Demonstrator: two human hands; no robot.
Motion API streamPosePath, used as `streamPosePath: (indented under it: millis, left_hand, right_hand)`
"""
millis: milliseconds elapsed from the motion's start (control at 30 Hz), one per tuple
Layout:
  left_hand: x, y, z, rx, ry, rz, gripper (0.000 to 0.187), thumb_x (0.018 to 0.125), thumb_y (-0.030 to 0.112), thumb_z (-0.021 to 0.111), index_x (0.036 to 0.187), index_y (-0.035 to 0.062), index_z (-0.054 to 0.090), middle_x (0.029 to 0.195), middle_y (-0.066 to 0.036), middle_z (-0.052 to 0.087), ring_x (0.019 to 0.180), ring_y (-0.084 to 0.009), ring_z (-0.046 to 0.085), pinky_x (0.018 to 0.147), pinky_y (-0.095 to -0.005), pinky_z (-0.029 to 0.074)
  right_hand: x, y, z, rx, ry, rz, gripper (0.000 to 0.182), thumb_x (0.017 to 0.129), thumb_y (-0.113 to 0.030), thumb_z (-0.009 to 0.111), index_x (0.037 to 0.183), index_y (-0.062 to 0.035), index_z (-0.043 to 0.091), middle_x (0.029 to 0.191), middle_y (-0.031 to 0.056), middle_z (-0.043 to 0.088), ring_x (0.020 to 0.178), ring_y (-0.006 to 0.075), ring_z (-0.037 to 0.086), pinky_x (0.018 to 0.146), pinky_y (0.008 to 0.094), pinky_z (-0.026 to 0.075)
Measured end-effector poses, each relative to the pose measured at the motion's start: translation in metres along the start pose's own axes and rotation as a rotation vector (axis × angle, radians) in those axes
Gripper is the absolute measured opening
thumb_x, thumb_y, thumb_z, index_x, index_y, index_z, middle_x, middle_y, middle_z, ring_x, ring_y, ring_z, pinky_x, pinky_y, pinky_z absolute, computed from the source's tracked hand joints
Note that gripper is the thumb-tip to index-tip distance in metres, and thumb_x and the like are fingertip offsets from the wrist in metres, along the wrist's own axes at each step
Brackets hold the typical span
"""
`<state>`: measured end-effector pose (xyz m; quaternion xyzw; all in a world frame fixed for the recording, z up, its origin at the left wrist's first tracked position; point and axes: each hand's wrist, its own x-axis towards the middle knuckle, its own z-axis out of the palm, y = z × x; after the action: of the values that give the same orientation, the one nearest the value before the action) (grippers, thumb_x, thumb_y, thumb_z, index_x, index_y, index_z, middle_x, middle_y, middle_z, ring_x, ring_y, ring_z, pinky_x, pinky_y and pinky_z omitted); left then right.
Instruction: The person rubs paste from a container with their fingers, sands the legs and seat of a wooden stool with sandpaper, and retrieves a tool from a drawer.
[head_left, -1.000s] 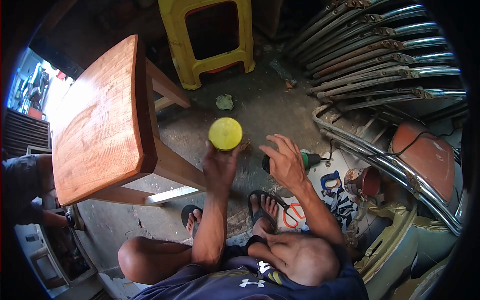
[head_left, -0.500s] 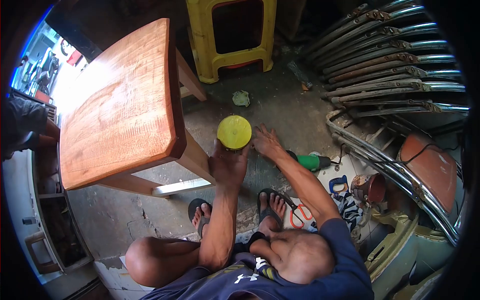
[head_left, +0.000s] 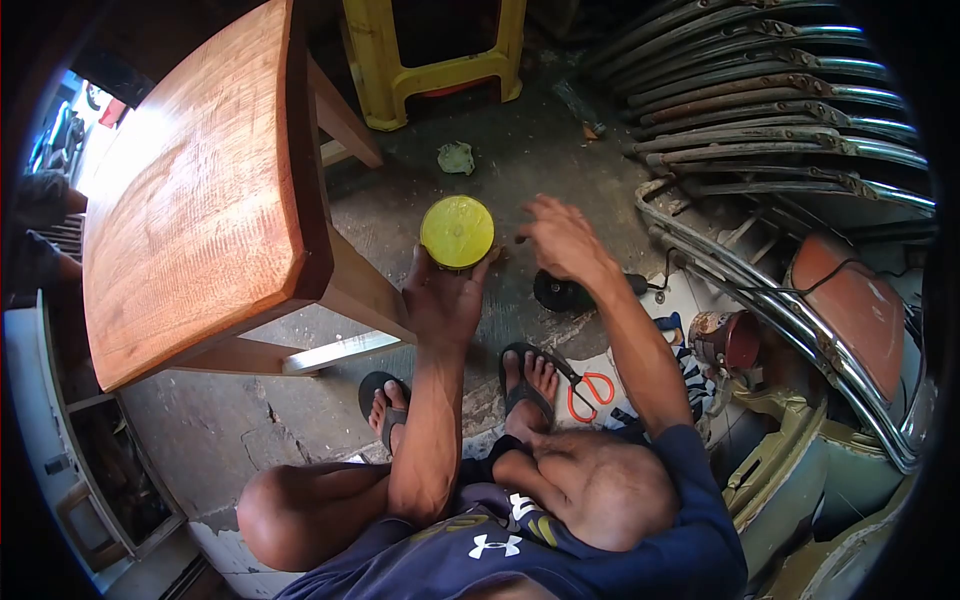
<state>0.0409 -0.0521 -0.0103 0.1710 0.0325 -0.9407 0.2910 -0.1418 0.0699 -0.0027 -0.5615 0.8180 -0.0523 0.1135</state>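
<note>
My left hand (head_left: 445, 305) grips a round yellow-topped container (head_left: 457, 231) from below, thumb and fingers around its near edge. Its sides are mostly hidden. To the right of it, apart from it, my right hand (head_left: 566, 240) hovers with loosely curled, parted fingers, holding nothing that I can see. Under my right forearm lies a corded power tool (head_left: 556, 291), partly covered by the arm. On the left, close to my left hand, stands a wooden stool (head_left: 205, 190) with a glossy reddish-brown seat and paler legs.
Orange-handled scissors (head_left: 590, 394) lie by my right foot. A reddish-brown tin (head_left: 738, 340) stands farther right, near stacked metal chair frames (head_left: 760, 120). A yellow plastic stool (head_left: 450, 75) is at the back. A crumpled pale scrap (head_left: 456, 158) lies on the floor.
My right hand has lifted away from beside the yellow-topped container and moved right, now covering the power tool's green body. The left hand still holds the container. The view has shifted slightly.
</note>
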Motion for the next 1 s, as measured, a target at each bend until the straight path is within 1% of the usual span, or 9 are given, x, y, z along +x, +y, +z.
streamPosePath:
  millis: [67, 133, 233, 367, 567, 700, 767, 867, 1000]
  left_hand:
    - [-0.003, -0.001, 0.010, -0.006, 0.064, 0.002, 0.048, 0.108, 0.027, 0.044, 0.148, 0.0014, 0.047, 0.155, -0.017, 0.049, 0.148, -0.0343, 0.040, 0.127, -0.0566, 0.019]
    - [-0.004, -0.003, 0.010, 0.018, 0.071, 0.001, 0.048, 0.108, 0.027, 0.043, 0.148, 0.0013, 0.046, 0.155, -0.018, 0.049, 0.148, -0.0348, 0.041, 0.127, -0.0569, 0.020]
    - [0.000, -0.008, 0.007, 0.060, 0.016, -0.023, 0.047, 0.109, 0.030, 0.044, 0.147, 0.0023, 0.046, 0.153, -0.017, 0.050, 0.145, -0.0349, 0.044, 0.124, -0.0565, 0.027]
    - [-0.002, -0.016, 0.011, 0.082, -0.026, -0.061, 0.047, 0.110, 0.032, 0.043, 0.146, 0.0025, 0.045, 0.150, -0.017, 0.052, 0.142, -0.0343, 0.048, 0.121, -0.0551, 0.036]
    - [-0.006, -0.017, 0.015, 0.093, -0.013, -0.058, 0.047, 0.110, 0.032, 0.043, 0.146, 0.0013, 0.045, 0.151, -0.019, 0.051, 0.142, -0.0349, 0.047, 0.120, -0.0559, 0.036]
    - [-0.003, -0.014, 0.012, 0.076, -0.014, -0.060, 0.047, 0.110, 0.029, 0.041, 0.147, -0.0001, 0.044, 0.152, -0.022, 0.049, 0.144, -0.0390, 0.044, 0.121, -0.0589, 0.035]
    - [-0.003, -0.016, 0.013, 0.103, -0.017, -0.047, 0.047, 0.110, 0.032, 0.043, 0.145, 0.0013, 0.046, 0.149, -0.018, 0.053, 0.142, -0.0342, 0.048, 0.120, -0.0555, 0.037]
    - [-0.004, -0.018, 0.018, 0.100, -0.035, -0.068, 0.046, 0.110, 0.031, 0.044, 0.145, 0.0015, 0.046, 0.149, -0.018, 0.053, 0.141, -0.0339, 0.048, 0.120, -0.0549, 0.037]
    - [-0.005, -0.017, 0.017, 0.088, -0.011, -0.032, 0.046, 0.110, 0.027, 0.042, 0.146, 0.0001, 0.044, 0.151, -0.021, 0.050, 0.143, -0.0376, 0.046, 0.121, -0.0588, 0.035]
  right_hand:
    - [-0.013, -0.012, -0.049, 0.061, 0.124, 0.064, 0.033, 0.083, -0.003, 0.061, 0.112, -0.0115, 0.077, 0.145, 0.0169, 0.057, 0.140, 0.0364, 0.048, 0.111, 0.0564, 0.043]
    - [-0.025, -0.021, -0.081, 0.424, 0.443, 0.140, 0.040, 0.081, 0.002, 0.058, 0.116, -0.0111, 0.075, 0.141, 0.0176, 0.059, 0.137, 0.0375, 0.050, 0.113, 0.0518, 0.043]
    - [-0.036, -0.044, -0.073, 0.415, 0.471, -0.046, 0.045, 0.080, 0.006, 0.057, 0.118, -0.0114, 0.073, 0.139, 0.0172, 0.059, 0.135, 0.0386, 0.050, 0.113, 0.0488, 0.043]
    - [-0.041, -0.055, -0.047, 0.316, 0.513, -0.082, 0.048, 0.078, 0.007, 0.059, 0.120, -0.0126, 0.074, 0.139, 0.0164, 0.059, 0.137, 0.0396, 0.049, 0.114, 0.0492, 0.041]
    - [-0.050, -0.052, -0.037, 0.154, 0.534, -0.061, 0.047, 0.078, 0.005, 0.063, 0.119, -0.0167, 0.075, 0.140, 0.0154, 0.059, 0.138, 0.0376, 0.049, 0.113, 0.0486, 0.041]
    - [-0.055, -0.057, -0.040, 0.172, 0.506, -0.194, 0.046, 0.080, 0.004, 0.064, 0.118, -0.0186, 0.076, 0.138, 0.0151, 0.060, 0.138, 0.0369, 0.049, 0.111, 0.0492, 0.041]
    - [-0.050, -0.058, -0.043, 0.228, 0.584, -0.059, 0.046, 0.080, 0.004, 0.064, 0.118, -0.0188, 0.076, 0.138, 0.0149, 0.060, 0.138, 0.0367, 0.049, 0.111, 0.0510, 0.041]
    - [-0.044, -0.055, -0.042, 0.185, 0.576, -0.035, 0.046, 0.079, 0.003, 0.063, 0.118, -0.0186, 0.076, 0.139, 0.0146, 0.059, 0.138, 0.0367, 0.049, 0.112, 0.0527, 0.039]
    - [-0.051, -0.059, -0.037, 0.124, 0.494, -0.134, 0.044, 0.080, 0.002, 0.064, 0.117, -0.0186, 0.076, 0.138, 0.0135, 0.059, 0.138, 0.0359, 0.047, 0.113, 0.0521, 0.037]
